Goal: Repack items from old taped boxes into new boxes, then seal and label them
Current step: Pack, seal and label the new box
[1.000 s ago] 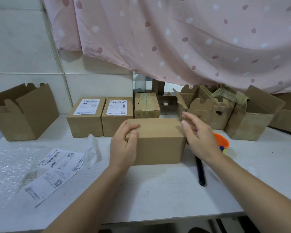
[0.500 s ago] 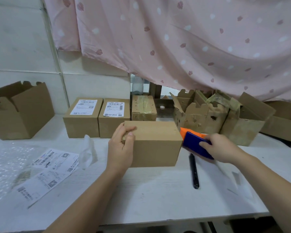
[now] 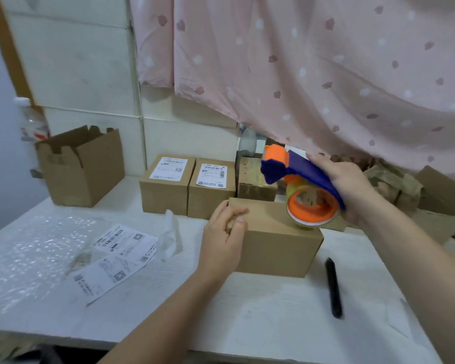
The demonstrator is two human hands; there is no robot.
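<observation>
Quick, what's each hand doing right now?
Left hand: holds the left end of the cardboard box.
Right hand: grips the tape dispenser above the box.

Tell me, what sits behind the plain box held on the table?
Behind the plain box stand two labelled boxes and an old taped box. The tape dispenser in the right hand covers part of the taped box and whatever lies beyond.

The handle of the tape dispenser (image 3: 297,177) is covered by the right hand (image 3: 352,190) gripping it, and the opened boxes (image 3: 394,185) behind that grip are largely hidden. The box (image 3: 276,243) corner under the left hand (image 3: 221,243) is concealed. Print on the labels (image 3: 124,241) left of that hand cannot be read.
</observation>
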